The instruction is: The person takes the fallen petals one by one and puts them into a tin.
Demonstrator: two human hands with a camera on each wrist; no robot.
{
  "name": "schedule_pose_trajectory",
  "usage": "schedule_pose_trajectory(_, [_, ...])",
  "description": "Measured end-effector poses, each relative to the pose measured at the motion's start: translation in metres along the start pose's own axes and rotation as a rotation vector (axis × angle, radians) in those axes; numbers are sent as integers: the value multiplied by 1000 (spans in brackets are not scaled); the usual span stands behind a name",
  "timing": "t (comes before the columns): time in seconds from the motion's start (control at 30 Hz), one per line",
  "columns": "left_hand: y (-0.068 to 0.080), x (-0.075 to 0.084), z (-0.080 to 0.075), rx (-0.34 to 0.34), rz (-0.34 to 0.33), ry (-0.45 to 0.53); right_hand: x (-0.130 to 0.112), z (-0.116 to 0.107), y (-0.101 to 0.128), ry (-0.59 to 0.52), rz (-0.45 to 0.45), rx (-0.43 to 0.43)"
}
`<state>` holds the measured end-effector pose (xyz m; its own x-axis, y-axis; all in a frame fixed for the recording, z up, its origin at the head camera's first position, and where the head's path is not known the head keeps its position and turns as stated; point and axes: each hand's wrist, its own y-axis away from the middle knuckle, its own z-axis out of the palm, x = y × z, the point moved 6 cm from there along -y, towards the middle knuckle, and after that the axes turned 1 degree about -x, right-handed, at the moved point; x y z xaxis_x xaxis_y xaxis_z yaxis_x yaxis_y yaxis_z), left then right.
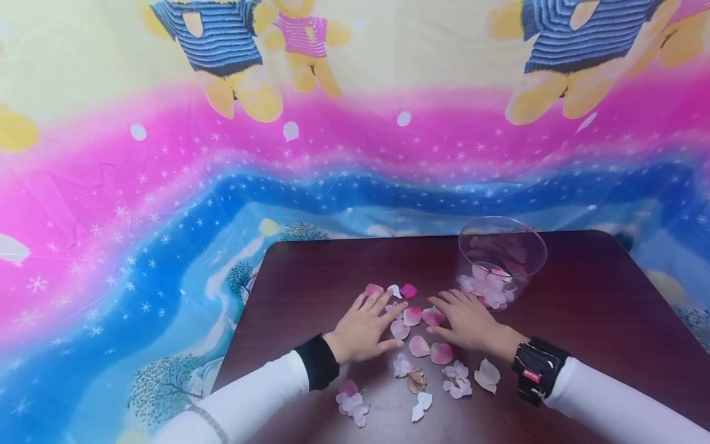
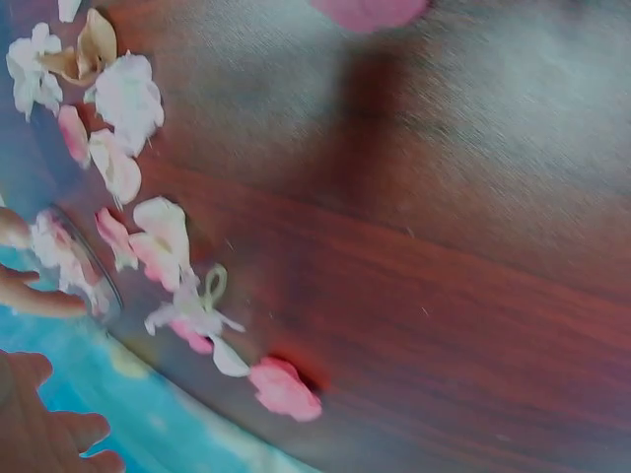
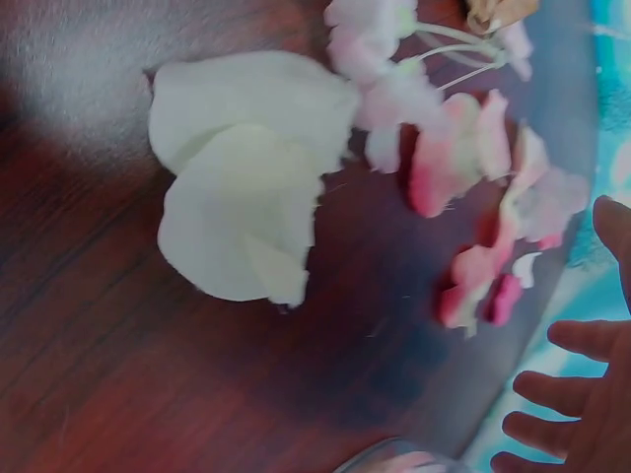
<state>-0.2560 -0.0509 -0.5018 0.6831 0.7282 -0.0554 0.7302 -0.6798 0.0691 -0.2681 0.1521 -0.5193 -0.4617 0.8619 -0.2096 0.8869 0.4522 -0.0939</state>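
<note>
The left hand (image 1: 360, 328) and the right hand (image 1: 470, 322) were held low over the table (image 1: 588, 314), palms down, with the fingers spread and extended and nothing seen gripped by either. Pink petals (image 1: 419, 346) were scattered between the two sets of fingers, placed, it seemed, within reach from both sides; whether the nearest were touched by the fingertips could not be told. A magenta petal (image 1: 408, 291) was seen just beyond the left index fingertip. Nearer than the fingers, a blossom cluster (image 1: 353, 404), a tan petal (image 1: 416, 382) and a cream petal (image 1: 487, 376) were strewn. Beyond the right fingers, pink blossoms (image 1: 488, 287) were held in a clear container (image 1: 524, 285), stood upright presumably so that none would spill.
</note>
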Motion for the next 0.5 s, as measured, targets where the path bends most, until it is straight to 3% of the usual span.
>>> schedule_pose_trajectory(0.23, [-6,24,9,-22,53,-30,11,23,-11,18,39,-17])
schedule_pose_trajectory(0.5, [-9,44,21,-52,90,-20,7,37,-17,63,-21,4])
